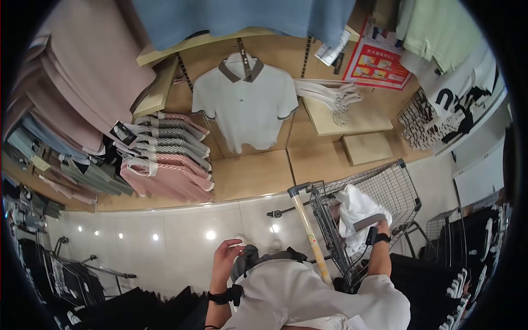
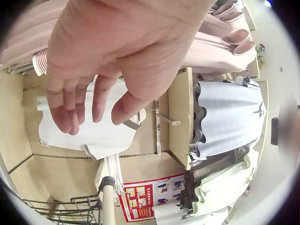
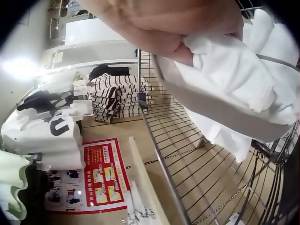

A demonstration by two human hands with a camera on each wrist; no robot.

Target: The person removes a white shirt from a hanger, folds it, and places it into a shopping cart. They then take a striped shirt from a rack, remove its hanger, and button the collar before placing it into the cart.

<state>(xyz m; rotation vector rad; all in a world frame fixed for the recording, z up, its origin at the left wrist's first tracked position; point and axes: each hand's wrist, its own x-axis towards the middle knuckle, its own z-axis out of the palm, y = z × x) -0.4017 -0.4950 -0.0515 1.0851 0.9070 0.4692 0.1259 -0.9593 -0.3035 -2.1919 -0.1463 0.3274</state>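
While the white garment (image 1: 353,204) was gripped by the right hand (image 1: 383,224) within the cart (image 1: 400,190), nothing was held by the left hand (image 1: 224,257), whose fingers were loosely bent, well to the left of the cart. The garment was bunched, with its grey band (image 3: 215,107) stretched below the right hand; whether its weight was borne by the wires could not be told. Beyond the cart, the hangers (image 1: 329,94) were stacked on the shelf (image 1: 322,122), and the polo (image 1: 242,104) was hung up farther to the left.

For such handling, a pinch near the band would probably be best, so that the cloth could be opened without being pulled out of shape. Loose folds would be better lifted clear of the cart's wires, where soft fabric might be snagged, and supported by the left hand.
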